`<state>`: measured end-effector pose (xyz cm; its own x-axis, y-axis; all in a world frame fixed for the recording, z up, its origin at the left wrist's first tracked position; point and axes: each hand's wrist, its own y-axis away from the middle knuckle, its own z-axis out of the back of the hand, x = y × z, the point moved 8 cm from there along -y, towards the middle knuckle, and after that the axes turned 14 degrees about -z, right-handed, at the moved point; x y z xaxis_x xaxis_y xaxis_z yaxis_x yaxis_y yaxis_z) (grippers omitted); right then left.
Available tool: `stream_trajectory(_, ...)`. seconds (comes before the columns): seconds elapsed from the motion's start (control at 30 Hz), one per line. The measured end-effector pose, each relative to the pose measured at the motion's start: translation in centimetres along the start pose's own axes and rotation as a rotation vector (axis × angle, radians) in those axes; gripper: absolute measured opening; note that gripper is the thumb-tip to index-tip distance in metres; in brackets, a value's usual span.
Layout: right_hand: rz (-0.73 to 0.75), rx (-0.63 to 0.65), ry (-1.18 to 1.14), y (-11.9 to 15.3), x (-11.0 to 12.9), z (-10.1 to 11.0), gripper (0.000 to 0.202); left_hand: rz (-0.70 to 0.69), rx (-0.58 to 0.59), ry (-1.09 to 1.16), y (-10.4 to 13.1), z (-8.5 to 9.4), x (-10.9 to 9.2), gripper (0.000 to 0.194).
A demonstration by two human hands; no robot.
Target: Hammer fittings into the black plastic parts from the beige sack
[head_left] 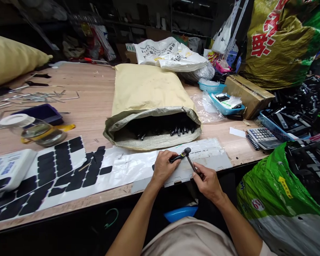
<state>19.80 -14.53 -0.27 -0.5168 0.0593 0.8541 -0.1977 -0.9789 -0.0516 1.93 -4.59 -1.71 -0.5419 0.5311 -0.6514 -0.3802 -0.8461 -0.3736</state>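
Observation:
My left hand (pixel 164 164) is closed around a short black piece (pixel 178 156), which has a small yellowish mark near its tip. My right hand (pixel 208 180) grips a silver rod with a rounded dark end (pixel 191 164). That dark end meets the tip of the black piece, or lies right over it; I cannot tell which. Both hands are over a grey board (pixel 212 156) at the table's front edge. Just beyond them lies a cream sack (pixel 149 87), its mouth facing me and several black parts with shiny ends inside.
On the left are a sheet of black stickers (pixel 46 165), a lidded jar (pixel 42 131), a dark tray (pixel 46 114) and loose metal rods (pixel 40 96). To the right stand a calculator (pixel 264 138), a cardboard box (pixel 246 94), blue baskets (pixel 226 108) and a green bag (pixel 269 185) of black parts.

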Motion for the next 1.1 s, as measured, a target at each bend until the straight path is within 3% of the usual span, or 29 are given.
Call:
stream_trajectory(0.43, 0.196, -0.052, 0.216, 0.8, 2.2, -1.1, 0.045, 0.011, 0.013, 0.014, -0.2, -0.3, 0.2, 0.014)
stream_trajectory(0.7, 0.186, -0.127, 0.166, 0.7, 2.7, 0.1, 0.043, 0.001, 0.007, 0.021, -0.2, -0.2, 0.1, 0.014)
stream_trajectory(0.9, 0.127, -0.122, 0.231, 0.6, 1.3, -0.2, 0.042, 0.014, 0.01, 0.016, -0.3, -0.2, 0.1, 0.013)
stream_trajectory(1.1, -0.027, -0.154, 0.025, -3.3, 0.2, 2.3, 0.041, 0.02, 0.009, 0.011, -0.2, -0.3, 0.1, 0.012)
